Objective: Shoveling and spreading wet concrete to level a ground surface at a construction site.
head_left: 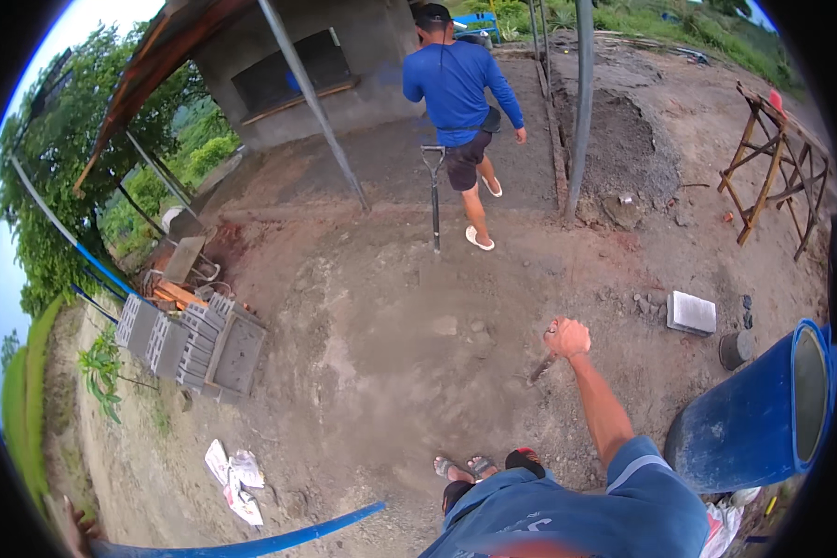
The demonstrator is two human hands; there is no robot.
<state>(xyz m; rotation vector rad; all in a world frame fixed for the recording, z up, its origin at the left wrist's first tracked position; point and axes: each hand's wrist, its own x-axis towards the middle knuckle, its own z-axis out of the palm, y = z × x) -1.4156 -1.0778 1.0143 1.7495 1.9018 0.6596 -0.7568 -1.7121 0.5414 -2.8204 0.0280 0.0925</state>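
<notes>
My right arm reaches forward, and my right hand (567, 337) is closed in a fist around a short, brown, stick-like handle (541, 368). The handle slants down toward the ground; its kind does not show. At the dark lower left rim, what looks like my left hand (81, 528) shows dimly beside a long blue pipe (251, 539). Whether its fingers grip the pipe cannot be made out. My sandalled feet stand on grey, sandy ground (391, 372). Ahead, a shovel (434, 209) with a D-shaped grip stands upright beside a person (456, 84) in a blue shirt, turned away.
A blue barrel (735, 418) leans at the right, near a concrete block (691, 312) and a dark bucket (737, 350). Stacked hollow blocks (186, 339) and a white sack (235, 479) lie left. Metal posts (581, 112) and a wooden trestle (772, 158) stand farther off.
</notes>
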